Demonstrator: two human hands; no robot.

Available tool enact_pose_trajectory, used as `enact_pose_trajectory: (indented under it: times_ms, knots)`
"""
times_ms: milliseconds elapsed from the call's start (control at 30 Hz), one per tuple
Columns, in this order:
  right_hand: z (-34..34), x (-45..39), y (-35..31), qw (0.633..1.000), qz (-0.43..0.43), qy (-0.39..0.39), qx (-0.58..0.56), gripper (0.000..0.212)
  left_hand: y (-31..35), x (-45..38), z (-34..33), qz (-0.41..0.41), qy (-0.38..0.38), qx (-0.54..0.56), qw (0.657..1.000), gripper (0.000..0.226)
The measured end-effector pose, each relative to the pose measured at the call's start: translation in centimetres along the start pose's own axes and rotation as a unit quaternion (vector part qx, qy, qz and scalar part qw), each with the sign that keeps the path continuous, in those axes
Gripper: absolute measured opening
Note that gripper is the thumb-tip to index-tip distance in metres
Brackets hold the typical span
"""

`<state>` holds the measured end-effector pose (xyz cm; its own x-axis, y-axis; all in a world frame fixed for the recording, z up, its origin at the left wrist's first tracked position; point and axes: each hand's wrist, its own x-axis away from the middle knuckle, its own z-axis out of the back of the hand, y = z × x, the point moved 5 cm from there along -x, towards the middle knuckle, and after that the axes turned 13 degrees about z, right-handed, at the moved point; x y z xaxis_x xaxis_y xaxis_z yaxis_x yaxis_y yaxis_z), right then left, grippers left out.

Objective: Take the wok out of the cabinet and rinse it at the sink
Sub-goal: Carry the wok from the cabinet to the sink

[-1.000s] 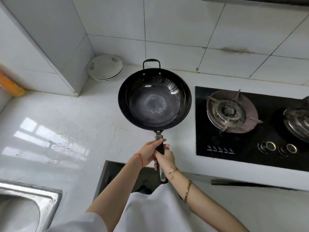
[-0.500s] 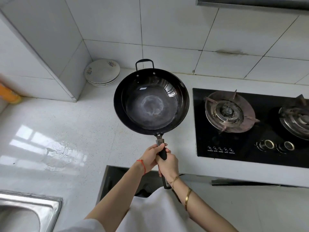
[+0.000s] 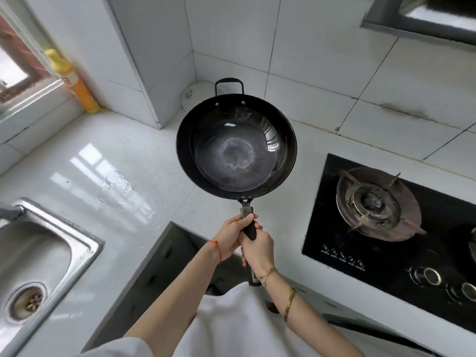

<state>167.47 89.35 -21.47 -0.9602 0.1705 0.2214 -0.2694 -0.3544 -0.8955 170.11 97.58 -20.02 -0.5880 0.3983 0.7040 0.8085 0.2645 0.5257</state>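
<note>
Black and held level above the white counter, the wok is in front of you, your left hand and right hand both wrapped around its handle, hiding most of it, while the sink at 8 o'clock is cut off by the edge.

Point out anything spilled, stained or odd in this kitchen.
A small puddle of water sits on the white counter between sink and wok. The wall tile above the stove has a brownish streak. The wok's centre shows a pale ring.
</note>
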Motion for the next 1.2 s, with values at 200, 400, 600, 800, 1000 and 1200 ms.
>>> enact_pose_trajectory:
  times_ms: [200, 400, 600, 800, 1000, 1200]
  knots:
    - [1.4, 1.5, 0.4, 0.996, 0.042, -0.073, 0.019, 0.020, -2.6, 1.8, -1.1, -0.043, 0.038, 0.069, 0.996, 0.019]
    - [1.6, 4.1, 0.7, 0.982, 0.076, -0.167, 0.037, 0.026, -5.9, 4.0, -0.6, -0.098, 0.077, 0.137, 0.983, 0.021]
    - [0.6, 7.3, 0.9, 0.962, 0.100, -0.250, 0.034, 0.026, -9.3, 6.9, 0.7, -0.141, 0.135, 0.184, 0.963, 0.017]
    - [-1.9, 9.8, 1.1, 0.935, 0.123, -0.328, 0.061, 0.029, -11.8, 10.1, 2.4, -0.181, 0.185, 0.254, 0.932, 0.017]
    - [-5.1, 11.9, 1.4, 0.908, 0.137, -0.386, 0.082, 0.030, -13.7, 12.7, 4.6, -0.207, 0.237, 0.295, 0.902, 0.019]
    - [-8.5, 14.2, 1.1, 0.883, 0.159, -0.433, 0.092, 0.026, -15.3, 15.0, 7.4, -0.229, 0.278, 0.325, 0.875, 0.021]
